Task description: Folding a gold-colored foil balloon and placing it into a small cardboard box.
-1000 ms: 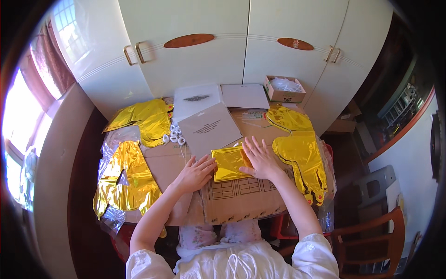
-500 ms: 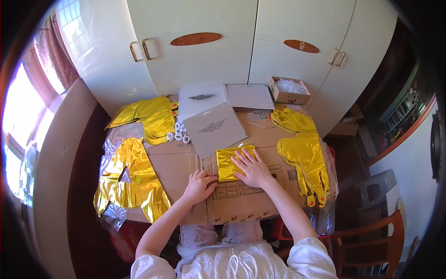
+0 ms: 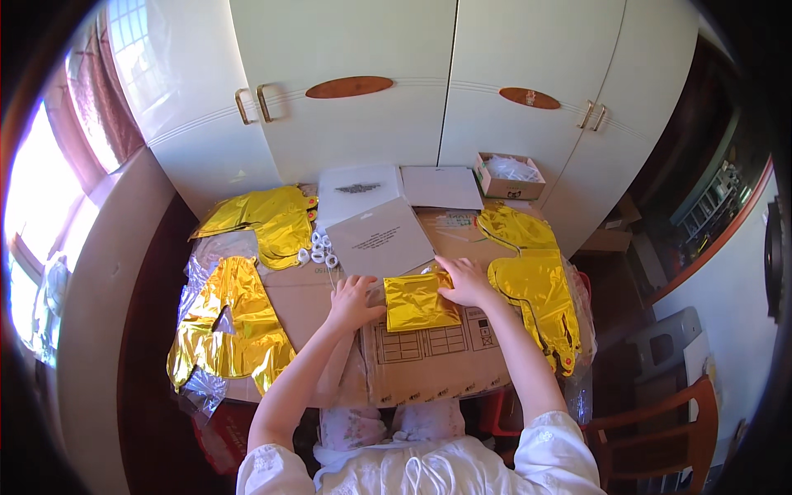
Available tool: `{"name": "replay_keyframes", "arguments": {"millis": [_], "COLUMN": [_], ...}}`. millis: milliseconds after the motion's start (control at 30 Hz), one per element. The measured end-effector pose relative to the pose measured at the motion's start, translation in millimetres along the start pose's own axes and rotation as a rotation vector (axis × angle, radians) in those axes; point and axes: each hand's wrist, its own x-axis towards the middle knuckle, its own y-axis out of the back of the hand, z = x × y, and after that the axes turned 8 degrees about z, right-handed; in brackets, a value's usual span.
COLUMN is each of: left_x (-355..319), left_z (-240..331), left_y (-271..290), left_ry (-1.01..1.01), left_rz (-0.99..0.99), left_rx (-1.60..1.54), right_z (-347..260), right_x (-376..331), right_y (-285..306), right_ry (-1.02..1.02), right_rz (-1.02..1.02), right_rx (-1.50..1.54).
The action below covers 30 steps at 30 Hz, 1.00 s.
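A folded gold foil balloon lies as a flat rectangle on the cardboard in front of me. My left hand is just left of it, fingers spread and holding nothing. At its right edge is my right hand, its thumb by the foil and its fingers apart beyond the top corner. A small pale piece shows at the foil's far edge, too small to make out. Just beyond lies a grey printed card. Flat gold foil balloons lie on both sides, among them an A-shaped one and a rounded stack.
Cardboard covers the table. White ribbon rolls sit beside the far-left gold foil. At the back are a white sheet, another pale card and a box of clear straws, before white cabinets. A wooden chair stands at right.
My right hand has lifted off the foil's middle and shifted to its right edge. My left hand has moved slightly farther away from me, its fingers now spread. The view has tilted slightly.
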Motion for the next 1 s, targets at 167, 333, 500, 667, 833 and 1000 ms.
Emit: {"name": "replay_keyframes", "arguments": {"millis": [167, 333, 500, 667, 833, 1000], "left_x": [18, 24, 39, 44, 34, 3], "left_z": [-4, 5, 6, 2, 14, 51], "left_y": [-18, -19, -27, -30, -13, 34], "left_ry": [0.016, 0.031, -0.012, -0.061, -0.046, -0.103], "left_rz": [-0.034, -0.100, -0.104, -0.075, -0.097, -0.034], "left_rx": [0.028, -0.013, 0.027, -0.039, -0.397, -0.507], "right_z": [1, -10, -22, -27, -31, -38], "right_x": [12, 7, 5, 6, -4, -30], "right_y": [3, 5, 14, 15, 27, 50], "right_ry": [0.003, 0.028, 0.030, 0.046, 0.110, 0.145], "right_rz": [-0.084, -0.072, -0.120, -0.123, -0.055, 0.003], "right_rx": [0.015, -0.038, -0.070, -0.065, -0.076, 0.101]}}
